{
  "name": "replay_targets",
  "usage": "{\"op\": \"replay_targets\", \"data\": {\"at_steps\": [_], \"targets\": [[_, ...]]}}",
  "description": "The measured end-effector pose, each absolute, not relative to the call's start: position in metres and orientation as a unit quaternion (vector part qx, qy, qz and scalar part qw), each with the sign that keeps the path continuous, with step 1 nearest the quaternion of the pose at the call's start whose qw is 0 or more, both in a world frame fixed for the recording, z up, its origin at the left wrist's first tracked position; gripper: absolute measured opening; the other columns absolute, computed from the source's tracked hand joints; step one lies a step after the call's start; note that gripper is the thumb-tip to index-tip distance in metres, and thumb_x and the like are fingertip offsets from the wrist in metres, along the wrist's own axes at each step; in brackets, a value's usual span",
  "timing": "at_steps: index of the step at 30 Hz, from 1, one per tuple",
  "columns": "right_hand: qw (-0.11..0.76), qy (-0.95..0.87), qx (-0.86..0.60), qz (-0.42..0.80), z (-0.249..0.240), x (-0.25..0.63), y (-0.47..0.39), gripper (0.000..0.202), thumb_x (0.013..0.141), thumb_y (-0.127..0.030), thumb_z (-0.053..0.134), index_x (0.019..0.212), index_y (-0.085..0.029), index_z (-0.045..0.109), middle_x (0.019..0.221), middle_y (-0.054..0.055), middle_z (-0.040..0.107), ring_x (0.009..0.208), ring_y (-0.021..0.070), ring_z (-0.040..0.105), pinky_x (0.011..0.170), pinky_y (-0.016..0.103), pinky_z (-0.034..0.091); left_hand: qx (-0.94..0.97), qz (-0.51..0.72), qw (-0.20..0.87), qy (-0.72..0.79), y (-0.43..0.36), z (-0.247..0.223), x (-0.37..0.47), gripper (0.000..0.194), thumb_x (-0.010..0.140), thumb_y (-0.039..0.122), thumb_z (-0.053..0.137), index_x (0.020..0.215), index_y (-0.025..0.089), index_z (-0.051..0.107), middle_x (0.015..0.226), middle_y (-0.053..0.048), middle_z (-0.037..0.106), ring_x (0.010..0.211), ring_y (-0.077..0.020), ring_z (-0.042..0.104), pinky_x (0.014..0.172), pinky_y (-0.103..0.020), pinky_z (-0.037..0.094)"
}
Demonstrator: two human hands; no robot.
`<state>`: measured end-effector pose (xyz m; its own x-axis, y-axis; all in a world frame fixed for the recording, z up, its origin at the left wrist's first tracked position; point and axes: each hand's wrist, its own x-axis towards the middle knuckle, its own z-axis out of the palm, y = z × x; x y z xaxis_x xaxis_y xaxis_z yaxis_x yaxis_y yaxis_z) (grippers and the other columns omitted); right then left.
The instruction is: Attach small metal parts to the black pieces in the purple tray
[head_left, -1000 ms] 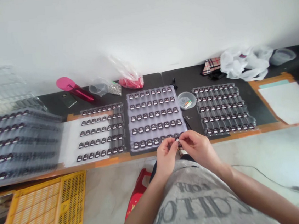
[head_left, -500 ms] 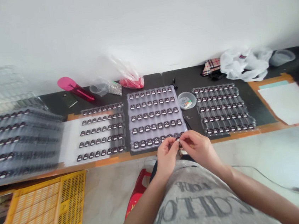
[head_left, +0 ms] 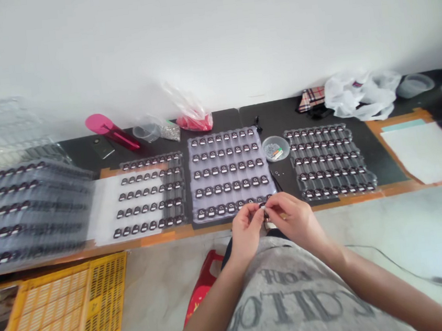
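My left hand (head_left: pixel 247 228) and my right hand (head_left: pixel 293 217) meet fingertip to fingertip at the table's front edge, in front of the middle tray. Both are closed in a pinch around one small dark part (head_left: pixel 264 209) with a light spot on it; the fingers cover most of it, so its kind is unclear. Just behind the hands lies the middle plastic tray (head_left: pixel 222 180), with rows of small black parts bearing white labels. Beside this tray's right edge stands a round clear bowl (head_left: pixel 270 152) holding small clear pieces and an orange-green item.
Further trays of black parts lie left (head_left: pixel 174 194) and right (head_left: pixel 327 167); a tall tray stack (head_left: pixel 52 209) stands far left. Behind are a pink cylinder (head_left: pixel 112 132), a red bag (head_left: pixel 196 121) and a white plastic bag (head_left: pixel 359 95). A yellow crate (head_left: pixel 97 305) and red stool (head_left: pixel 202 288) stand below.
Almost nothing differs. Both hands keep the same pinch at the same spot, with at most a tiny shift of the fingers and the view.
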<state>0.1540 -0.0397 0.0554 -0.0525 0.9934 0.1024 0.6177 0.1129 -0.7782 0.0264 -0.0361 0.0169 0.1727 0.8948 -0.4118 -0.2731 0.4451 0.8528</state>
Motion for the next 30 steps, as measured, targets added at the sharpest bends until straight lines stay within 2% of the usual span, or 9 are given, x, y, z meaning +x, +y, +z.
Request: {"op": "replay_targets", "data": {"at_steps": [6, 14, 25, 30], "targets": [[0.338, -0.647, -0.612, 0.305, 0.0552, 0.1551, -0.0388, 0.011, 0.081, -0.02, 0.047, 0.077, -0.02, 0.057, 0.076, 0.003, 0.06, 0.066, 0.0124, 0.056, 0.063, 0.024, 0.047, 0.306, 0.42, 0.705, 0.483, -0.0377, 0.0157, 0.0262, 0.025, 0.071, 0.037, 0.062, 0.083, 0.016, 0.056, 0.059, 0.004, 0.047, 0.05, -0.0061, 0.038, 0.049, -0.019, 0.031], [0.34, -0.622, -0.622, 0.332, 0.0547, 0.155, -0.0386, 0.009, 0.079, -0.021, 0.05, 0.076, -0.02, 0.059, 0.074, 0.002, 0.061, 0.064, 0.0119, 0.058, 0.061, 0.022, 0.047, 0.293, 0.434, 0.713, 0.466, -0.038, 0.0165, 0.0263, 0.02, 0.074, 0.034, 0.059, 0.082, 0.016, 0.057, 0.059, 0.004, 0.046, 0.049, -0.0056, 0.035, 0.048, -0.018, 0.029], [0.344, -0.575, -0.647, 0.364, 0.0502, 0.1534, -0.0383, 0.007, 0.076, -0.025, 0.054, 0.074, -0.019, 0.058, 0.071, 0.002, 0.063, 0.061, 0.0129, 0.059, 0.059, 0.024, 0.049, 0.323, 0.421, 0.685, 0.5, -0.0358, 0.0175, 0.0275, 0.02, 0.072, 0.034, 0.062, 0.079, 0.016, 0.057, 0.056, 0.005, 0.046, 0.05, -0.0064, 0.039, 0.05, -0.019, 0.033], [0.372, -0.506, -0.615, 0.477, 0.0456, 0.156, -0.0367, 0.009, 0.075, -0.025, 0.055, 0.081, -0.019, 0.058, 0.074, 0.002, 0.063, 0.068, 0.0138, 0.061, 0.066, 0.027, 0.051, 0.301, 0.432, 0.69, 0.497, -0.0344, 0.0189, 0.0277, 0.019, 0.073, 0.033, 0.061, 0.078, 0.016, 0.055, 0.058, 0.006, 0.047, 0.048, -0.0051, 0.037, 0.049, -0.018, 0.031]]}}
